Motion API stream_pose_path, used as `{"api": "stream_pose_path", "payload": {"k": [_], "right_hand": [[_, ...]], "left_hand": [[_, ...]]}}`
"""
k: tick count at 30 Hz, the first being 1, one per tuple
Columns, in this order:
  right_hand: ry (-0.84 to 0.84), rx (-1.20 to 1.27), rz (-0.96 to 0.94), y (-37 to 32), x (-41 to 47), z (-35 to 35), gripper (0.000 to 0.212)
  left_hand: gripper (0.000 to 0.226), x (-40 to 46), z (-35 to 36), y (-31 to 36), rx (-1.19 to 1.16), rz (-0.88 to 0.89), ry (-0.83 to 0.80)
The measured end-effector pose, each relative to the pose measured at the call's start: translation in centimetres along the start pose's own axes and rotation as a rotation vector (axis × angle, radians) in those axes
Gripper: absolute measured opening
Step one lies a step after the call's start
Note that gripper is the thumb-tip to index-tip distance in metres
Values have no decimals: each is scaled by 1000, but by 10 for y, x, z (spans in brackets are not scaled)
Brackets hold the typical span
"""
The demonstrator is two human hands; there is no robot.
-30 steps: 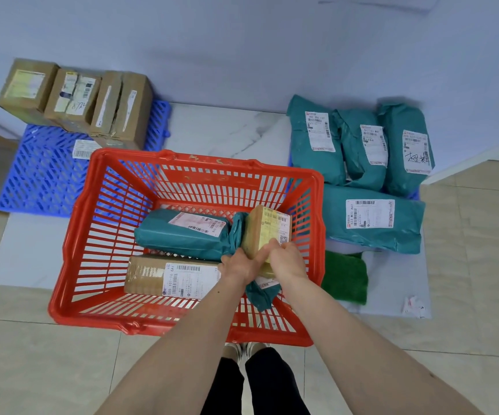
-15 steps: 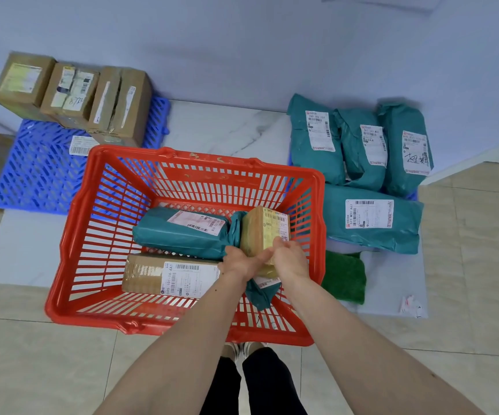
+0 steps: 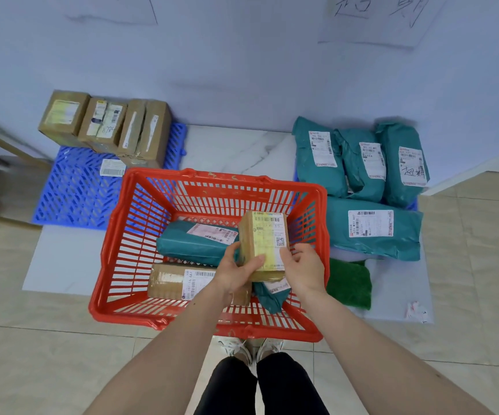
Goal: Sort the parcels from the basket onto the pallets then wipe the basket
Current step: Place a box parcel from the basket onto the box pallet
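A small box (image 3: 264, 244) is held above the red basket (image 3: 140, 235), label up, both hands clasped on it: left hand (image 3: 236, 272) on its near-left edge, right hand (image 3: 302, 269) on its right. Below lie a teal bag (image 3: 194, 244) and a brown box (image 3: 176, 280). Boxes (image 3: 104, 124) sit on the blue pallet (image 3: 74, 190) at left, teal bags (image 3: 361, 175) at right.

Both hands (image 3: 272, 271) grip small box (image 3: 264, 241) above basket (image 3: 128, 235).

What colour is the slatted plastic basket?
Red: the slatted plastic basket shows best in the head view.
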State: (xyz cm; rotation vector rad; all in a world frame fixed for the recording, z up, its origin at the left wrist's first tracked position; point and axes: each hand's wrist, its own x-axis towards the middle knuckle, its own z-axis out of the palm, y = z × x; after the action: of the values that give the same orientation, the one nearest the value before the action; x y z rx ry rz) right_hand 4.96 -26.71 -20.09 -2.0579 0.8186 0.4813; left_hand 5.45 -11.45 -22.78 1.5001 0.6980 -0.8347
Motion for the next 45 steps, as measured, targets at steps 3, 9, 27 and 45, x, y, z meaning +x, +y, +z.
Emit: {"api": "stream_pose_path", "payload": {"k": [3, 9, 27, 45], "right_hand": [[-17, 11, -50, -6, -8, -9, 54], [-277, 256, 16, -22, -16, -25, 64], [-482, 458, 13, -49, -30, -44, 51], [-601, 436, -51, -71, -37, -29, 42]], "left_hand": [[75, -17, -9, 10, -38, 25, -39], [65, -47, -20, 33, -103, 75, -149], [63, -84, -31, 57, -136, 159, -164], [68, -100, -51, 50, -207, 206, -66]]}}
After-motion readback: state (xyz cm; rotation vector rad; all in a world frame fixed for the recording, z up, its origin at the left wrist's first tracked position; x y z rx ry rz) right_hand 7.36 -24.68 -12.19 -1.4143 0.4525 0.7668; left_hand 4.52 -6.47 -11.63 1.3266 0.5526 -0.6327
